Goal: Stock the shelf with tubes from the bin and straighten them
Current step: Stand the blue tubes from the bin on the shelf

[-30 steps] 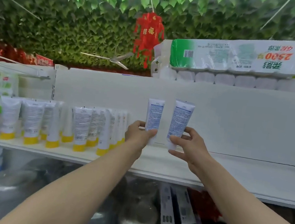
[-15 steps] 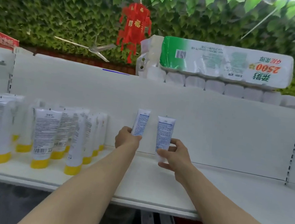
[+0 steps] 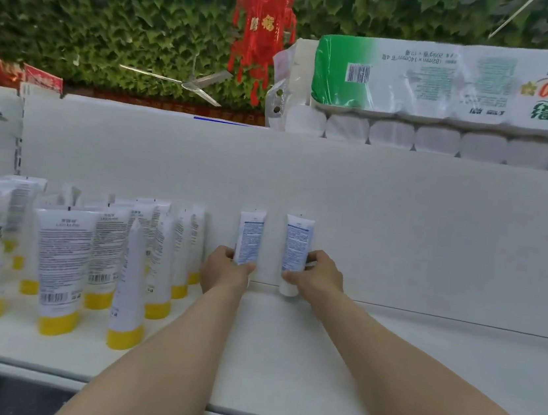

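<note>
Two white tubes with blue print stand upright, cap down, at the back of the white shelf (image 3: pixel 435 372) against its rear panel. My left hand (image 3: pixel 223 271) is closed around the lower part of the left tube (image 3: pixel 250 237). My right hand (image 3: pixel 321 277) grips the right tube (image 3: pixel 296 244), whose white cap touches the shelf. A small gap separates the two tubes. To the left stand several rows of white tubes with yellow caps (image 3: pixel 63 267). The bin is out of view.
The shelf's right half is bare white board. On top of the rear panel lies a large pack of toilet rolls (image 3: pixel 453 88). A red hanging ornament (image 3: pixel 261 30) and a green leaf wall sit behind. The shelf's front edge runs along the bottom.
Both hands have carried the two blue-print tubes forward and down from mid-air to the back of the shelf, next to the yellow-capped rows. The camera has moved closer.
</note>
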Demonstrator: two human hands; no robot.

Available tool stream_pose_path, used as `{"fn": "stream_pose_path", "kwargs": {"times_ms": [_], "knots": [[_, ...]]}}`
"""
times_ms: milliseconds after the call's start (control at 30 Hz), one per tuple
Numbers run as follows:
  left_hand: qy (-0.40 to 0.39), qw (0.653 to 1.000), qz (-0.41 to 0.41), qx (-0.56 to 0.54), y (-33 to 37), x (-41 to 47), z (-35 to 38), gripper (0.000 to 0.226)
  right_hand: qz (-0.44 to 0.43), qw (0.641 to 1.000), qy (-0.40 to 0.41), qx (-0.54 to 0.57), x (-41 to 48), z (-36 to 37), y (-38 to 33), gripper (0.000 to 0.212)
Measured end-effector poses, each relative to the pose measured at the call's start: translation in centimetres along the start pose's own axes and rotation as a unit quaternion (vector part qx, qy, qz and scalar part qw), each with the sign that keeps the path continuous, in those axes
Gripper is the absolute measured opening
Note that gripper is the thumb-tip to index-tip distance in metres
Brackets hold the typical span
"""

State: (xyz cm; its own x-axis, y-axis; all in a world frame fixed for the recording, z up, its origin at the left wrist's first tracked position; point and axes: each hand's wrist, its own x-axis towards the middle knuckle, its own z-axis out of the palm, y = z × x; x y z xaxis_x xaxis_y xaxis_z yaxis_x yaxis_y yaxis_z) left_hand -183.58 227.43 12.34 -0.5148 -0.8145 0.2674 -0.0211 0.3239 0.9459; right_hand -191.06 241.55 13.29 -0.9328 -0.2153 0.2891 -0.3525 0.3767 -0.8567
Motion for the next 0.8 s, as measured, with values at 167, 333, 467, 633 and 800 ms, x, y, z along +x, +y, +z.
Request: {"fn": "stream_pose_path", "kwargs": {"times_ms": [167, 333, 467, 633, 800], "knots": [[-0.009, 1.0, -0.007, 0.007, -0.3, 0.3, 0.4, 0.028, -0.007, 1.0, 0.005, -0.03, 0.1, 1.1, 0.4, 0.047], [-0.019, 1.0, -0.008, 0.015, -0.7, 0.2, 0.4, 0.029, -0.014, 0.999, 0.008, -0.051, -0.1, 1.3, 0.6, 0.048], [-0.032, 0.999, 0.003, 0.033, -0.7, 0.0, 0.8, 0.029, -0.014, 0.998, 0.013, -0.066, -0.2, 1.5, 0.6, 0.049], [-0.034, 0.999, 0.015, 0.039, -0.7, -0.3, 0.8, 0.027, 0.0, 0.994, 0.021, -0.109, -0.2, 1.2, 1.0, 0.049], [-0.046, 0.998, 0.015, 0.039, -0.6, -0.5, 0.7, 0.03, 0.007, 0.99, 0.016, -0.14, -0.4, 1.2, 1.1, 0.047]]}}
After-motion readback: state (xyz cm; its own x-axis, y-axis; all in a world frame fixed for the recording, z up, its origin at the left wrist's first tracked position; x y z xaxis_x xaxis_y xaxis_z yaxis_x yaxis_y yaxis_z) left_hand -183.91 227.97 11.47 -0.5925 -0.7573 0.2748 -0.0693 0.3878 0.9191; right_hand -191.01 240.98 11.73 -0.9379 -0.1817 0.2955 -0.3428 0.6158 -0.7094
